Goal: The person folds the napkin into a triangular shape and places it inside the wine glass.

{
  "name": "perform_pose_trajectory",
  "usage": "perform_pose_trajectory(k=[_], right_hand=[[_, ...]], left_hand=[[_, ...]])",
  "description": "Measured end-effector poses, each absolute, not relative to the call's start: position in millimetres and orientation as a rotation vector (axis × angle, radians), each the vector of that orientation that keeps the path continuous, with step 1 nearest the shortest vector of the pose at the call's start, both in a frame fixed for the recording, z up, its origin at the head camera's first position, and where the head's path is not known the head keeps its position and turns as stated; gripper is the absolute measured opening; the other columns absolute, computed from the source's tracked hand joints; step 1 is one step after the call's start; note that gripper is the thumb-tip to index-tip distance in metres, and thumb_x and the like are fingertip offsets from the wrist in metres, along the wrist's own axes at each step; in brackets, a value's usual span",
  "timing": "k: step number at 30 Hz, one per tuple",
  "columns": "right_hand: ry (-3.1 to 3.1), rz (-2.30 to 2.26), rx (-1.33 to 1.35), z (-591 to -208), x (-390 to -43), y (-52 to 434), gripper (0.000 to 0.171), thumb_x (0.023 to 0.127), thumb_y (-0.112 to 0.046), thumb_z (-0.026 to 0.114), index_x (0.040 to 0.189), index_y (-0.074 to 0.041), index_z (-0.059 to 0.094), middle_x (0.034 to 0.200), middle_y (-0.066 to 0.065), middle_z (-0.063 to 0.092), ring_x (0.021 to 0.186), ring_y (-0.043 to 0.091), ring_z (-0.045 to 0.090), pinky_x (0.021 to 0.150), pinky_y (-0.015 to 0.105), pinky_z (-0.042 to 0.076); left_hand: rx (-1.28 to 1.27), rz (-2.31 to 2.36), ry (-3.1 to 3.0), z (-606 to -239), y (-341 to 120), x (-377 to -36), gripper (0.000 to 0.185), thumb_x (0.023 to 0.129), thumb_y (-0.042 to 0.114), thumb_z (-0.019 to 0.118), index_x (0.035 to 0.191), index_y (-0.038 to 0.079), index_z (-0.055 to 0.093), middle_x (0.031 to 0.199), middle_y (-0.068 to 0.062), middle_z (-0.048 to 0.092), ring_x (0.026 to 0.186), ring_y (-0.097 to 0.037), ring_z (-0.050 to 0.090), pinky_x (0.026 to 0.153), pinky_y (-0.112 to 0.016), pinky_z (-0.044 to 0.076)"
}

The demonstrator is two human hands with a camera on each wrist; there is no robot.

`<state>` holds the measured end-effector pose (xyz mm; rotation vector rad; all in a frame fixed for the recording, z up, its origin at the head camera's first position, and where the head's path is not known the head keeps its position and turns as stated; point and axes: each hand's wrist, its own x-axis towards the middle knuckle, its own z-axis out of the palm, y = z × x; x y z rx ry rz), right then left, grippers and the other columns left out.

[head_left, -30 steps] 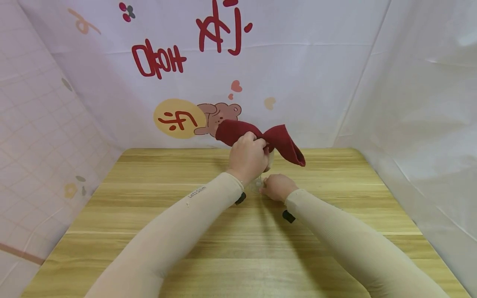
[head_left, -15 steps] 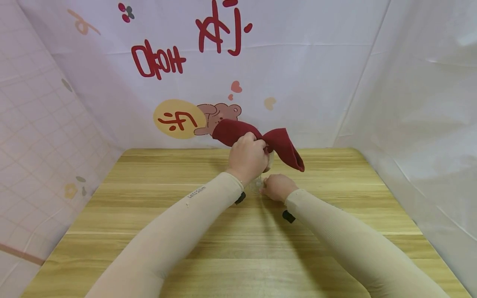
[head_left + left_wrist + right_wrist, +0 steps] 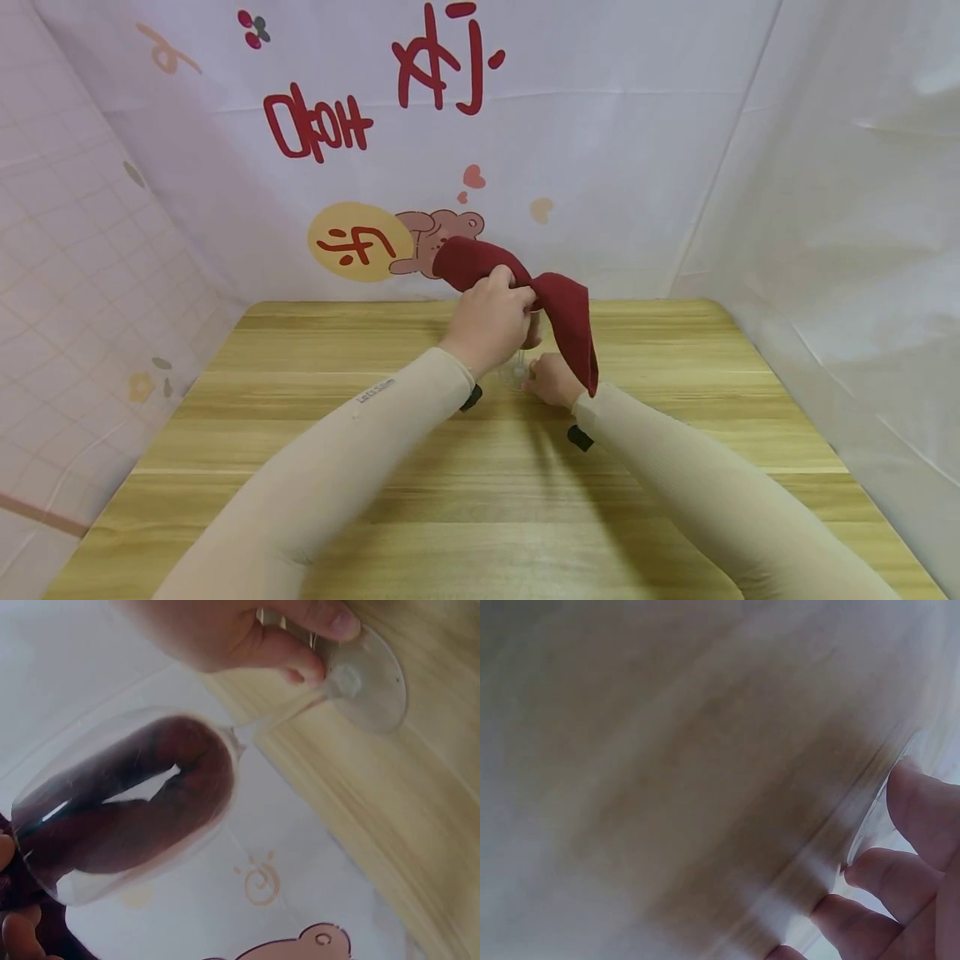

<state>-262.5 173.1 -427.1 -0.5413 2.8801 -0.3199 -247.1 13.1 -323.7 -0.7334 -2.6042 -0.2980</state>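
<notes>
- The right hand rests low on the table, fingers curled round the foot of a wine glass.
- Just above those fingers, the left hand grips a dark red cloth, stuffed into the glass bowl.
- One cloth end droops beside the right wrist.
- Beyond stands a printed backdrop.
</notes>
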Motion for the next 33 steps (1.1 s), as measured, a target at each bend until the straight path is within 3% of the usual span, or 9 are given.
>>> perform_pose_trajectory(k=[6,12,16,20,23,28,31,33], right_hand=[[2.887,-0.240,-0.545,-438,-269,177,0.025,0.103,-0.029,0.069,0.101,-0.004,0.072,0.073,0.003,0.056,0.059,0.014,0.045,0.056,0.026,0.034],[2.825,-0.200,-0.533,-440,-277,178,0.027,0.104,-0.034,0.066,0.102,-0.007,0.069,0.073,0.004,0.058,0.058,0.015,0.048,0.055,0.027,0.037],[2.788,-0.203,-0.479,-439,-279,180,0.035,0.105,-0.038,0.064,0.120,-0.007,0.071,0.069,-0.001,0.053,0.057,0.013,0.045,0.056,0.028,0.038],[2.752,-0.243,-0.426,-437,-279,181,0.051,0.105,-0.040,0.063,0.143,-0.007,0.064,0.068,-0.001,0.050,0.057,0.014,0.042,0.058,0.031,0.037],[2.744,-0.241,-0.437,-441,-283,184,0.054,0.105,-0.042,0.062,0.146,-0.007,0.061,0.068,-0.002,0.048,0.057,0.013,0.040,0.057,0.030,0.036],[2.781,-0.164,-0.499,-445,-282,184,0.054,0.106,-0.045,0.059,0.146,-0.010,0.062,0.072,-0.003,0.049,0.063,0.013,0.042,0.063,0.030,0.037],[2.827,-0.115,-0.525,-444,-279,185,0.047,0.104,-0.045,0.062,0.136,-0.010,0.068,0.078,-0.001,0.056,0.072,0.014,0.046,0.072,0.032,0.040],[2.830,-0.080,-0.545,-440,-275,185,0.045,0.105,-0.044,0.061,0.133,-0.010,0.069,0.080,-0.001,0.058,0.074,0.014,0.047,0.072,0.032,0.040]], left_hand=[[-0.770,-0.238,-2.618,-318,8,-247,0.025,0.104,0.016,0.055,0.104,0.022,0.079,0.094,-0.004,0.056,0.078,-0.020,0.058,0.064,-0.034,0.056],[-0.829,-0.204,-2.665,-309,4,-244,0.025,0.105,0.019,0.055,0.110,0.024,0.079,0.097,-0.005,0.058,0.083,-0.019,0.059,0.067,-0.031,0.057],[-0.842,-0.189,-2.712,-303,0,-241,0.024,0.106,0.021,0.057,0.116,0.026,0.078,0.102,-0.005,0.059,0.089,-0.017,0.059,0.067,-0.030,0.056],[-0.835,-0.184,-2.771,-296,-2,-238,0.028,0.106,0.022,0.055,0.122,0.030,0.077,0.112,-0.004,0.063,0.101,-0.016,0.062,0.067,-0.032,0.056],[-0.798,-0.198,-2.798,-290,-4,-236,0.031,0.104,0.021,0.054,0.120,0.032,0.079,0.114,0.000,0.068,0.108,-0.013,0.063,0.070,-0.033,0.057],[-0.691,-0.419,-2.731,-285,-4,-238,0.024,0.101,0.023,0.053,0.096,0.023,0.077,0.098,0.004,0.068,0.091,-0.013,0.063,0.072,-0.034,0.054],[-0.635,-0.583,-2.644,-290,-2,-243,0.025,0.102,0.036,0.058,0.107,0.017,0.074,0.110,0.000,0.069,0.101,-0.021,0.064,0.087,-0.038,0.055],[-0.606,-0.665,-2.649,-295,1,-247,0.046,0.100,0.051,0.061,0.127,0.014,0.070,0.128,-0.004,0.067,0.119,-0.025,0.062,0.101,-0.041,0.053]])
